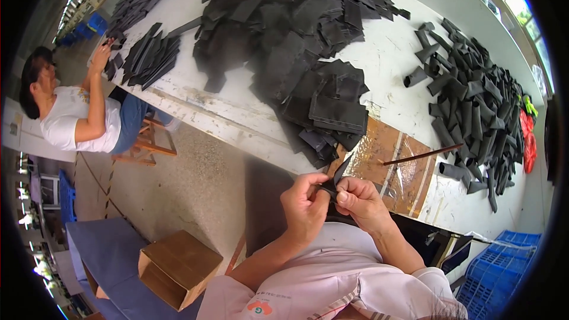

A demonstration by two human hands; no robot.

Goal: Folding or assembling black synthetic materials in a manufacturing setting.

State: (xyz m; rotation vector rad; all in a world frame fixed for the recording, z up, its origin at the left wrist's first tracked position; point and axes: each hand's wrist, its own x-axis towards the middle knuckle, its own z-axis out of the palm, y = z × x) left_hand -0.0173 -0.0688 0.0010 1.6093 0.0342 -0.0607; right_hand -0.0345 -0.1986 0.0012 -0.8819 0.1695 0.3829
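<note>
In front of my chest, both hands pinch one thin, flexible black sheet piece. My left hand is closed on its left side, fingers curled. My right hand grips it from the other side, thumb on top. One end of the piece sticks up between the hands; the rest is hidden by my fingers. Just beyond lies a stack of flat black pieces, part of a large heap. A brown board under clear film lies by my right hand, with a thin dark stick across it.
Black rolled tubes are piled on the white table at right. At far left a seated co-worker handles black strips. An open cardboard box stands lower left; blue plastic crates are lower right.
</note>
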